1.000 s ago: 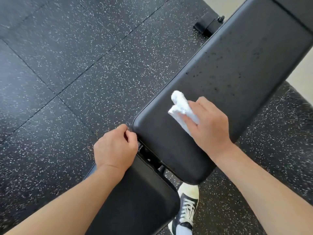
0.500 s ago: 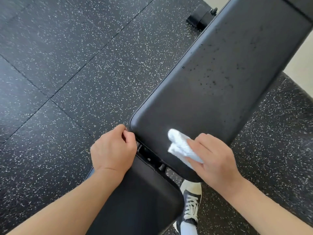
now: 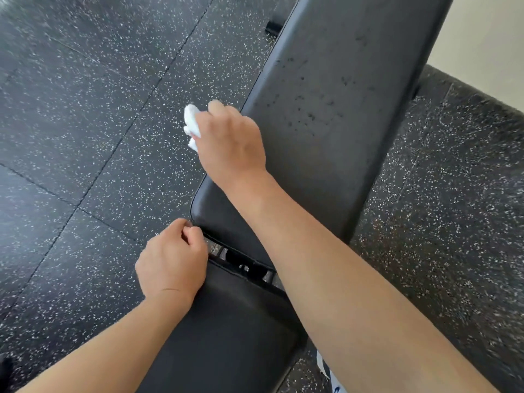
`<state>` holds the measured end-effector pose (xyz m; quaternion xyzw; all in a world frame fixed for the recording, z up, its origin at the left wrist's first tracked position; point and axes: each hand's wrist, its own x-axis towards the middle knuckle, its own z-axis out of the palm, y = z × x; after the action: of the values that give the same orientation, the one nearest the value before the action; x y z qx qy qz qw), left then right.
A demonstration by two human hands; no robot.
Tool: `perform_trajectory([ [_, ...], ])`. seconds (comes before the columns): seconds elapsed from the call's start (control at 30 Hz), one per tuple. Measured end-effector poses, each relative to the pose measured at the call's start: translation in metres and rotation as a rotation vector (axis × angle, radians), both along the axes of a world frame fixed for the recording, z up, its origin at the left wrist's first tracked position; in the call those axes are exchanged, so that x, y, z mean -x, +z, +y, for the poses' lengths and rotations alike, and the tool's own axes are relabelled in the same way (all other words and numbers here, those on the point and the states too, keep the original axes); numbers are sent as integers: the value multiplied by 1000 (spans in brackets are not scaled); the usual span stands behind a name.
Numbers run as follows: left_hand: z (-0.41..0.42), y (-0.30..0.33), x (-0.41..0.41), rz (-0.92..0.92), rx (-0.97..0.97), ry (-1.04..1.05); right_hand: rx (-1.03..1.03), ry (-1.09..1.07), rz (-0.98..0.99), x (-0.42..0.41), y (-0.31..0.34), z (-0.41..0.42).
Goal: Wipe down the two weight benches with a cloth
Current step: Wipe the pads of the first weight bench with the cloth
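Cloth [image 3: 191, 120] now off pad [image 3: 340, 114] edge

Floor [image 3: 99, 114]: black rubber tiles flecked white, seams visible | Wall [image 3: 487, 38]: plain pale surface, upper right corner | Light: soft, even daylight

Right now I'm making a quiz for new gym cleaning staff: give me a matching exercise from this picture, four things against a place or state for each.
Things:
1. white cloth
2. left hand
3. back pad
4. seat pad

States or places:
A. speckled with dark droplets
B. nearest the camera, below the gap
C. bunched in the right hand at the pad's left edge
D. curled at the back pad's near corner

Pairs: 1-C, 2-D, 3-A, 4-B
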<state>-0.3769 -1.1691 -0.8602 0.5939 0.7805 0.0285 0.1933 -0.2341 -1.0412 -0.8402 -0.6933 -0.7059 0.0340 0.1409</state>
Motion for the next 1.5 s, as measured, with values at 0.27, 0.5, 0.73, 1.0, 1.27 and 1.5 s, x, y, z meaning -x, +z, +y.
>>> perform_trajectory([
  [0.27,0,-2,2,-22,-19,17,-67,170,187,-81,1,-167],
  [0.5,-1,-1,2,-58,-18,-5,-81,-202,153,-119,2,-96],
  [0.73,-1,2,3,-88,-16,18,-51,3,88,-10,9,-28],
  [1.0,0,4,4,-117,-5,6,-73,163,133,-89,6,-135],
  [1.27,1,6,3,-140,2,13,-62,-221,68,-68,2,9],
  [1.5,2,4,4,-130,26,8,-6,151,91,-7,5,-62],
])
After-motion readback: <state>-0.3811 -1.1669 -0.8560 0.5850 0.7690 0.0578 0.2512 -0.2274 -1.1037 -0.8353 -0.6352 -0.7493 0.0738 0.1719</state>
